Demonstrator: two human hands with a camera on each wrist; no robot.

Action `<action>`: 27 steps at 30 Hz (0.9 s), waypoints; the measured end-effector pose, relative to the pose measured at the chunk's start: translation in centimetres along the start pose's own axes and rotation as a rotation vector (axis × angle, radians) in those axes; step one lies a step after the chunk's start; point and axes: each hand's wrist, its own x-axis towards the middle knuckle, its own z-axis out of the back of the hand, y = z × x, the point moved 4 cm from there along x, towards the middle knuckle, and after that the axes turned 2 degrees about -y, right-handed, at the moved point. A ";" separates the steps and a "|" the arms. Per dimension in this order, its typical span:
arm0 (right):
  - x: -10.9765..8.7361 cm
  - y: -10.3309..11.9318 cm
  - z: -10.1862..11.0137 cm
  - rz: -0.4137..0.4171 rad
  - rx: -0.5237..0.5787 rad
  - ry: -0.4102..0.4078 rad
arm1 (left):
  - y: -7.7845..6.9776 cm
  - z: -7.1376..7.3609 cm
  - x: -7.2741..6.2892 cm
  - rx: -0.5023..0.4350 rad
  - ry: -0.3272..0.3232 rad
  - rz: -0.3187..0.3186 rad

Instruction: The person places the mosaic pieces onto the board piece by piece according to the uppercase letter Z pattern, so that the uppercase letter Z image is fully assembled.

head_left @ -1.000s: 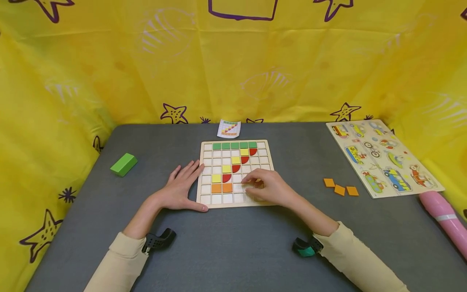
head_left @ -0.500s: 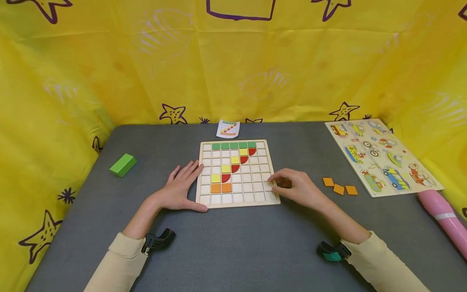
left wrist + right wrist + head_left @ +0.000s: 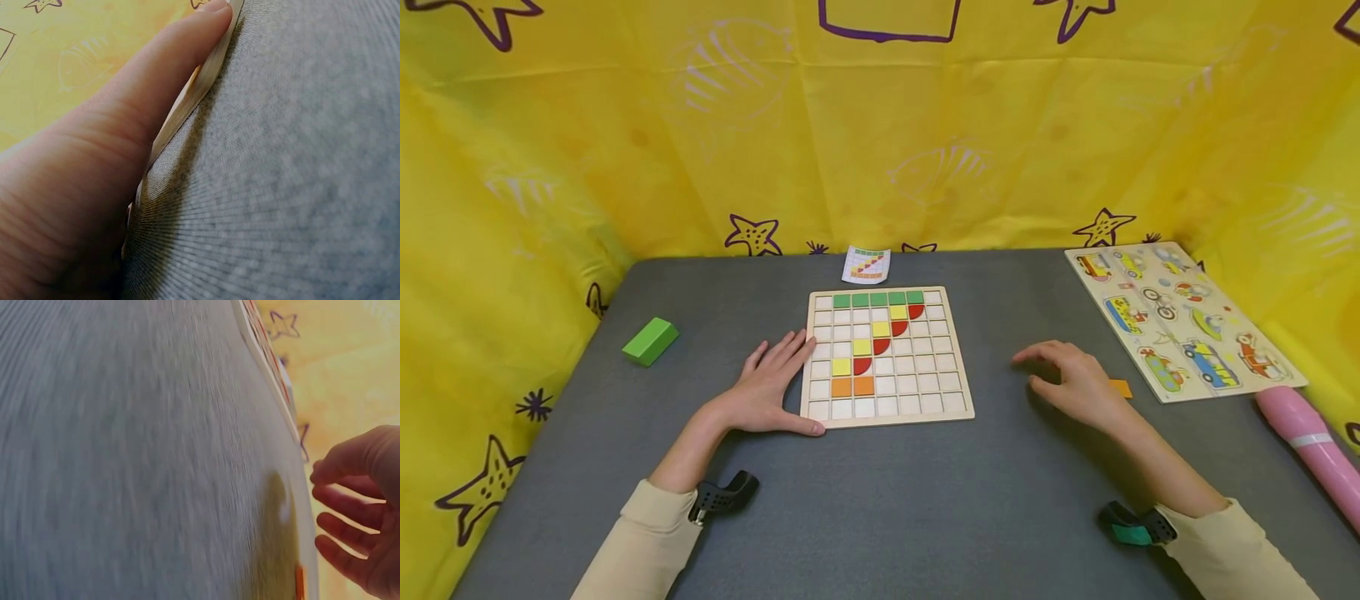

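Note:
A wooden grid board (image 3: 931, 406) lies mid-table, with green, yellow and orange squares and red quarter-round pieces set in its cells. My left hand (image 3: 767, 387) rests spread at the board's left side, fingertips on its edge and thumb at the near corner, as the thumb (image 3: 169, 69) shows in the left wrist view. My right hand (image 3: 1078, 387) is over the table to the right of the board, fingers loosely bent and holding nothing. It partly covers the loose orange squares; one orange square (image 3: 1122, 388) shows beside it.
A small pattern card (image 3: 867, 265) lies behind the board. On the left is a green block (image 3: 651, 342). A wooden picture puzzle (image 3: 1180, 325) lies at the right, with a pink cylindrical object (image 3: 1303, 425) near it. A yellow curtain (image 3: 880, 142) hangs behind the table.
My right hand has moved from above the board rightward to the loose orange squares, hiding most of them. The left hand has stayed at the board's edge. The board's pieces look unchanged.

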 end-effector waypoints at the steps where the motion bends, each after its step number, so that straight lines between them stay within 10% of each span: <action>1: -0.2 -0.3 0.3 -0.006 -0.005 -0.002 | 0.0 0.0 0.0 0.000 0.001 0.001; 27: -0.7 -1.3 1.0 -0.020 -0.022 0.004 | -0.1 0.0 -0.1 0.001 0.005 0.005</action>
